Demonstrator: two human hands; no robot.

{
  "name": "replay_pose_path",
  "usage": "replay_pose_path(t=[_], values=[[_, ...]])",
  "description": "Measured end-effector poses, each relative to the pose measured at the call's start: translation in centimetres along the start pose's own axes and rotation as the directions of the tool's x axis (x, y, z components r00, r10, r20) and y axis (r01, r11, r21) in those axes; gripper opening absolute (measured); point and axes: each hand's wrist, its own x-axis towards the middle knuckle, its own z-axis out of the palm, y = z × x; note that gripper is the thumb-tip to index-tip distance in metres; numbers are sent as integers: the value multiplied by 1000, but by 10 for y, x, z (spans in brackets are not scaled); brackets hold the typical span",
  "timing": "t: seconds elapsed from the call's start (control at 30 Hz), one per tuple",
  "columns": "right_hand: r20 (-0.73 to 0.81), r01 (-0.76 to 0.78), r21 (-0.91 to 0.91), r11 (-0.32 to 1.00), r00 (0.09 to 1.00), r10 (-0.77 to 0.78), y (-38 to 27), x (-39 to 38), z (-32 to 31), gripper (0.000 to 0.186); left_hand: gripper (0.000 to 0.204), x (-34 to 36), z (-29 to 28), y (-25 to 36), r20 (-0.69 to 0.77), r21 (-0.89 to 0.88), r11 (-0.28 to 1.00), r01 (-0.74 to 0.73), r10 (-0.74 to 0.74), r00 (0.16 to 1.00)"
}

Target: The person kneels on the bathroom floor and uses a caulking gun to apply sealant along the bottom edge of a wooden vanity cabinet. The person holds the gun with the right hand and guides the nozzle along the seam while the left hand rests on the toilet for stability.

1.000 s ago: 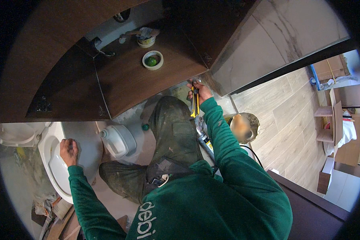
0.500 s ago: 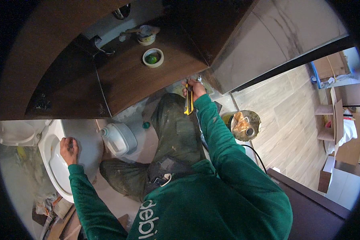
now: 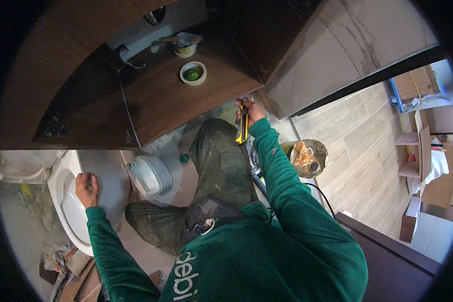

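Note:
My right hand (image 3: 252, 110) is closed around a yellow and black utility knife (image 3: 243, 126), by the lower edge of a dark brown wooden cabinet (image 3: 186, 110). The knife's handle points back toward my leg, and its blade end is hidden near my fingers. My left hand (image 3: 87, 190), fingers curled, rests on a white ceramic bathroom fixture (image 3: 68, 211). Whether anything lies inside those fingers is hidden. In the cabinet sits a round pale tub (image 3: 202, 73) with something green in it. A second tub (image 3: 185, 50) behind it has a brush-like tool lying across its top.
A translucent plastic jug (image 3: 151, 176) and a green cap (image 3: 184, 158) are left of my knee. On my right stands a dirty round container (image 3: 317, 160) beside a black cable (image 3: 324, 199). Wood-look floor tiles (image 3: 355, 146) stretch toward open shelving (image 3: 412, 153).
My right hand has shifted slightly right, and the knife with it, now tilted differently. My left hand stays in place on the fixture.

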Motion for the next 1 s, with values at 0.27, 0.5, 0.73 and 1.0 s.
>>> replay_pose_path(t=[0.27,0.5,0.73,1.0], values=[[8,3,25,1000,1000,-3,10,-1,12,10,9,-1,3,-4,-28,43,999,-13,14,1000],[56,-16,-30,999,998,17,9,-1,9,20,9,-1,2,-2,1,66,998,-18,18,1000],[39,-5,-5,1000,999,5,27,-7,11,24,10,-1,3,-5,-9,54,998,-34,35,999],[79,-103,-144,984,990,115,43,7,32,28,10,0,1,-3,-20,-39,999,-6,5,1000]])
